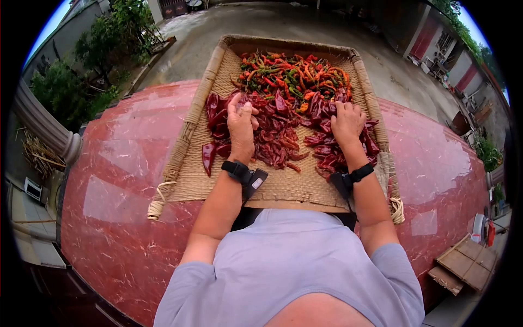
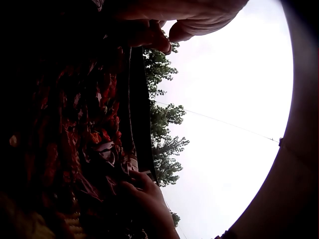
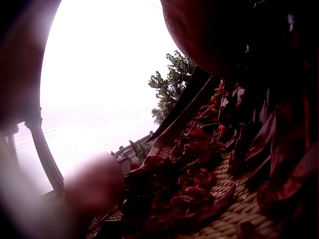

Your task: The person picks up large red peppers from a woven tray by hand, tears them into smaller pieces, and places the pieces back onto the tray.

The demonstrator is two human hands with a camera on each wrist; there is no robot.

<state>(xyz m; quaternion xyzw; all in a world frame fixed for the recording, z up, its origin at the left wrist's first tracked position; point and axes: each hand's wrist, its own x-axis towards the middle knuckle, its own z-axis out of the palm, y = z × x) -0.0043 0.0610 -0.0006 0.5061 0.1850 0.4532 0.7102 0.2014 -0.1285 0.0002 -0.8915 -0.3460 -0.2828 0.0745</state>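
Observation:
Dark red dried peppers lie spread over a woven tray. Above the pile on its left side is my left hand, fingers loosely bent and nothing visible held. In the left wrist view, the thumb of that hand stands apart from its fingertips. My right hand reaches down to the dark red peppers on the right, fingertips bent in among them; I cannot tell whether they pinch one. A strip of bare weave partly separates the left heap from the right heap of peppers.
Smaller red, orange and green chillies fill the tray's far end. A raised rim borders the tray. Beneath it spreads a glossy red stone surface. Flattened cardboard lies at the lower right, and a pillar stands left.

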